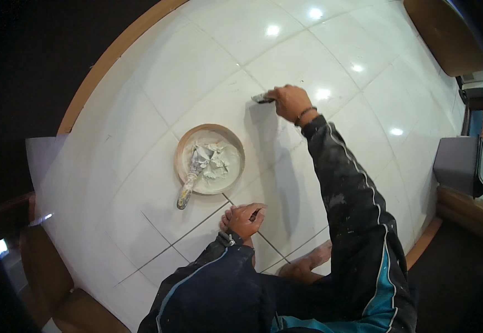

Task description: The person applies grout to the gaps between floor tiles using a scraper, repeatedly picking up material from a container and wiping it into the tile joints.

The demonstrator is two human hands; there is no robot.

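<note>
The floor (158, 66) is laid with glossy white tiles; lamps reflect as bright spots toward the top. Joints near the person's foot (313, 258) show dark, those farther out pale and faint. A brown border (94, 72) curves along the upper left, with darkness beyond it. At the right stand a grey box (456, 164) and, above it, a brown piece of furniture (446, 39).

The bowl (181, 155) sits on the tiles left of centre, round and shallow with a tan rim. In it lies a lumpy heap of white paste (219, 165), smeared up the inner wall. A knife (184, 197) rests with its coated end in the paste, its stained handle leaning out over the near rim.

The right hand (292, 104) is stretched out beyond the bowl, to its right, fingers clamped on a small scraper (261, 99) with a pale-smeared blade; whether the blade touches the floor is unclear. The left hand (246, 219) is just below the bowl, near the person's legs, fingers curled; I cannot tell whether they close on anything.
</note>
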